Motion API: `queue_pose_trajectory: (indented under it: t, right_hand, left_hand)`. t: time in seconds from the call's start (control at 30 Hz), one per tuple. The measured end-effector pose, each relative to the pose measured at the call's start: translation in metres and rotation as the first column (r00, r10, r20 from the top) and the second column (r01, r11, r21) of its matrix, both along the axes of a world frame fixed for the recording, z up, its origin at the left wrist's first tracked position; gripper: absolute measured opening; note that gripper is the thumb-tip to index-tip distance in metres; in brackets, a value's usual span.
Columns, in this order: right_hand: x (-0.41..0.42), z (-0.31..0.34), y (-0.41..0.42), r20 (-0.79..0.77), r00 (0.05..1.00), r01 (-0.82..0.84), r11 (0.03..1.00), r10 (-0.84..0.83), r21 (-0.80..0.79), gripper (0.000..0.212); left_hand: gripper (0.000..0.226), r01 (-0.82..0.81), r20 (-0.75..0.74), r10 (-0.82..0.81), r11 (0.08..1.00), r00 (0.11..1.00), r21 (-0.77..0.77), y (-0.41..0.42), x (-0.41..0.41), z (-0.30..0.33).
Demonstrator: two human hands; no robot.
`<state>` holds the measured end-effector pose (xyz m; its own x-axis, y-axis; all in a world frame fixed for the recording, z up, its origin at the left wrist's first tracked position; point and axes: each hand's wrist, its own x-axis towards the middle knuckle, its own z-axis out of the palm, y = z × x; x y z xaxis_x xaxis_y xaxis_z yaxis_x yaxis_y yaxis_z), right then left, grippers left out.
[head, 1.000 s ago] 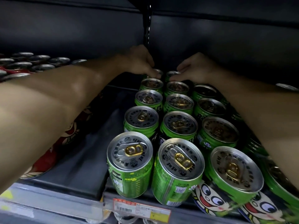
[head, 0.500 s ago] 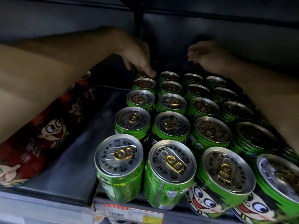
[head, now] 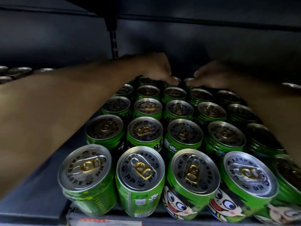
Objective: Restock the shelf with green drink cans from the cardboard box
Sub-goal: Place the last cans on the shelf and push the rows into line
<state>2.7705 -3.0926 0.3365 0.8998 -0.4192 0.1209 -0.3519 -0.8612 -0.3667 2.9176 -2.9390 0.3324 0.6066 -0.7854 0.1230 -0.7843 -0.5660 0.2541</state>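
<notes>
1. We have both arms reaching to the back of the shelf [head: 40, 185], left hand [head: 156, 69] and right hand [head: 211, 75] with fingers curled down over the rearmost green cans [head: 182, 134], apparently seating them; whether either truly grips a can we cannot tell
2. The cans stand upright in tight rows, touching, likely so the facing stays full
3. Bare shelf lies left of the block; the upper shelf [head: 195, 13] hangs close overhead
4. The cardboard box is out of view
</notes>
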Motion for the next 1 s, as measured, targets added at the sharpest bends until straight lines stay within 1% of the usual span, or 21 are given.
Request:
queue_pose_trajectory:
  t: [0.07,0.13,0.23,0.33,0.4,0.43,0.53,0.6,0.73,0.83,0.93,1.0]
  right_hand:
    - [-0.001,-0.002,0.000,-0.006,1.000,0.005,0.999,-0.005,0.035,0.054]
    - [0.001,-0.006,-0.005,-0.002,1.000,-0.018,0.998,0.018,0.068,0.056]
    - [0.003,-0.008,-0.009,0.018,0.999,-0.028,0.997,0.027,0.074,0.057]
    - [0.003,-0.009,-0.008,0.033,0.999,0.007,0.993,-0.011,0.116,0.072]
    - [0.004,-0.008,-0.007,0.008,1.000,-0.004,0.993,0.003,0.121,0.087]
    - [0.004,-0.008,-0.007,0.001,1.000,-0.010,0.994,0.010,0.113,0.090]
    - [0.004,-0.006,-0.005,-0.007,1.000,-0.018,0.995,0.019,0.103,0.077]
    - [0.004,-0.006,-0.005,-0.007,1.000,-0.008,0.996,0.009,0.088,0.075]
    - [0.003,-0.012,-0.007,0.037,0.999,-0.017,0.993,0.013,0.118,0.071]
    - [0.001,-0.012,-0.003,0.030,0.999,-0.031,0.996,0.029,0.079,0.065]
    - [0.001,-0.007,0.001,-0.012,0.999,-0.040,0.998,0.041,0.055,0.061]
    - [0.001,-0.006,0.002,-0.025,0.999,-0.037,0.998,0.038,0.046,0.059]
  left_hand:
    - [0.045,0.028,-0.004,-0.028,0.999,1.000,0.024,-0.003,-0.001,-0.005]
    - [0.046,0.057,-0.041,-0.055,0.997,0.998,0.049,-0.005,0.001,-0.002]
    - [0.054,0.047,-0.072,-0.043,0.997,0.996,0.055,-0.005,0.000,0.001]
    - [0.065,0.036,-0.104,-0.028,0.996,0.994,0.077,-0.006,-0.004,0.000]
    - [0.066,0.019,-0.129,-0.009,0.997,0.992,0.073,-0.005,-0.004,0.000]
    - [0.064,0.002,-0.139,0.008,0.998,0.990,0.068,-0.005,-0.003,-0.001]
    - [0.060,-0.016,-0.129,0.024,0.998,0.991,0.068,-0.006,-0.001,-0.003]
    - [0.058,-0.029,-0.112,0.036,0.997,0.993,0.066,-0.006,-0.001,-0.004]
    - [0.042,0.000,-0.115,0.009,0.997,0.993,0.082,-0.004,-0.003,-0.006]
    - [0.050,0.002,-0.104,0.006,0.996,0.995,0.084,-0.002,-0.008,-0.003]
    - [0.046,0.017,-0.099,-0.005,0.992,0.995,0.125,-0.001,-0.011,-0.002]
    - [0.045,0.029,-0.063,-0.019,0.985,0.998,0.170,-0.001,-0.014,-0.001]
